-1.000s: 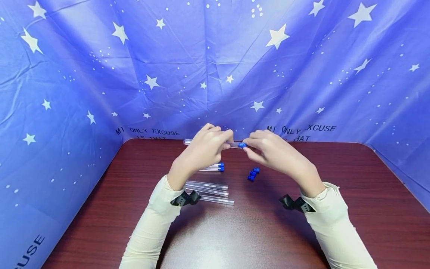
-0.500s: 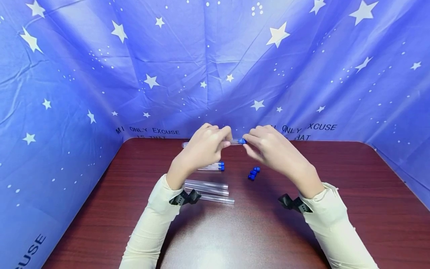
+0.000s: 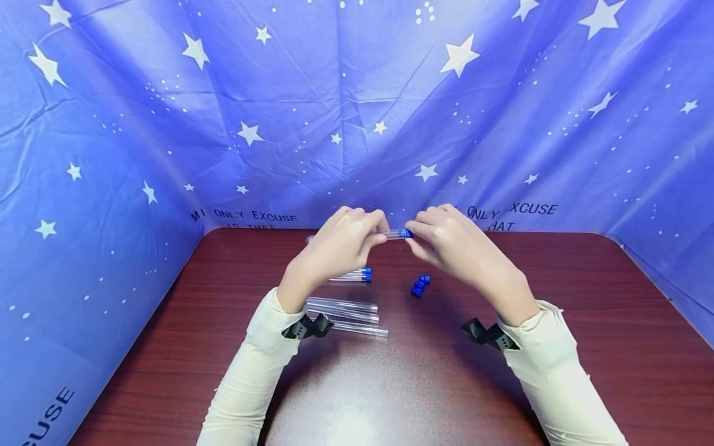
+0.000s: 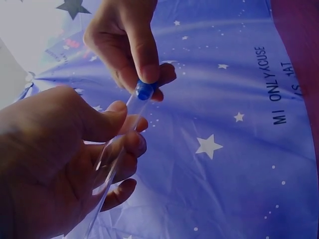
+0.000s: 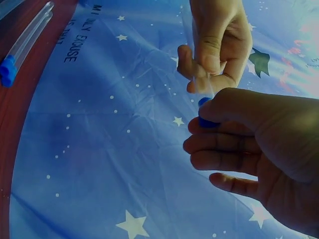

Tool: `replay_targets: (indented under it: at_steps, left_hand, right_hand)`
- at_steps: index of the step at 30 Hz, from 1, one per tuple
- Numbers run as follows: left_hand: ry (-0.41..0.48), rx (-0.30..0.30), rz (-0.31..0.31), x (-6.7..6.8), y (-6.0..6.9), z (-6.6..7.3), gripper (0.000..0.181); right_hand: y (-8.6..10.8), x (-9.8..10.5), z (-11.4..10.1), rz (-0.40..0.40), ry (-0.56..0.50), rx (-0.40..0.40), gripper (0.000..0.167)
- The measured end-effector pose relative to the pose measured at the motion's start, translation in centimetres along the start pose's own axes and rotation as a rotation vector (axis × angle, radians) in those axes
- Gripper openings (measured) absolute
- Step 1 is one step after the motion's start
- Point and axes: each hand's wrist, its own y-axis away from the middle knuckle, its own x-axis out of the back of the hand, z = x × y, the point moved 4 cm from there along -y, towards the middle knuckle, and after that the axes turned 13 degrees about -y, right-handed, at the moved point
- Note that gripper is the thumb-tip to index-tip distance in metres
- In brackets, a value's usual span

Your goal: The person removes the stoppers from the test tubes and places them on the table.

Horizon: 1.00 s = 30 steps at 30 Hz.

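Above the table's far edge, my left hand [image 3: 343, 244] pinches a clear test tube [image 4: 110, 172] between thumb and fingers. The tube lies roughly level in the head view, its rounded end sticking out to the left of the hand. At its right end sits a blue cap [image 4: 144, 90], which my right hand [image 3: 452, 244] pinches with thumb and fingertips. In the right wrist view the thumb partly covers the cap [image 5: 205, 113]. How deep the cap sits in the tube is hard to tell.
Capped tubes [image 3: 357, 275] lie on the table beneath the left hand, partly hidden. Nearer, several uncapped tubes [image 3: 357, 319] lie side by side by the left wrist. Loose blue caps [image 3: 419, 286] sit right of them. A starry blue curtain [image 3: 346, 111] stands behind the brown table [image 3: 446, 384].
Both hands keep their hold on the tube and cap, shifting very slightly to the right. The tubes and caps on the table stay where they were.
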Motion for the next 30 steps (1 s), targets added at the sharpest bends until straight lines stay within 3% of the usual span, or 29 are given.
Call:
replay_targets:
  at_steps: [10,21,30]
  left_hand:
    - [0.045,-0.042,0.053,0.6,0.2,0.1,0.006]
    - [0.047,-0.082,0.132,0.6,0.2,0.4,0.005]
    - [0.055,-0.095,0.133,0.5,0.1,0.5,0.006]
  right_hand:
    - [0.2,0.8,-0.4,-0.073,-0.144,-0.074,0.006]
    - [0.4,1.0,0.7,-0.149,-0.311,-0.186,0.01]
    - [1.1,0.7,2.3,-0.256,-0.558,-0.308,0.014]
